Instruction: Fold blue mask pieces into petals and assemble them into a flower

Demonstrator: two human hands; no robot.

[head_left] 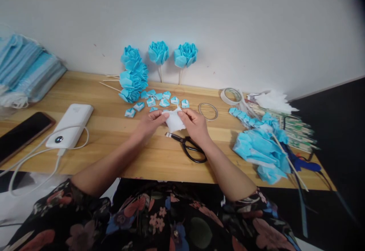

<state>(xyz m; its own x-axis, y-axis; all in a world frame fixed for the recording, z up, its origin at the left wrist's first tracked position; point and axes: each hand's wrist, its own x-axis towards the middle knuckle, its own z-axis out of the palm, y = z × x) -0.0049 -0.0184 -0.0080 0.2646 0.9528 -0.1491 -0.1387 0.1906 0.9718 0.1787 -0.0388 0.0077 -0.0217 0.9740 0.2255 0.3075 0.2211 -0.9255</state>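
Observation:
Between my two hands I hold a small white sheet [175, 121], soft like tissue or fabric. My left hand [152, 122] pinches its left edge between thumb and fingers. On the other side, my right hand [196, 122] pinches the right edge the same way. Black-handled scissors [189, 148] lie on the table just below the sheet, partly covered by my right wrist. Behind my hands are several small folded blue-and-white pieces [164, 102]. A thin ring [208, 111] rests to the right of my right hand.
Blue flowers on sticks [159, 53] lean on the wall, others lie in a pile [132, 78]. Left are face masks [31, 68], a power bank [70, 125] with a cable and a phone [24, 135]. Right are a tape roll [231, 96], blue material [259, 148] and a blue-handled tool [306, 164].

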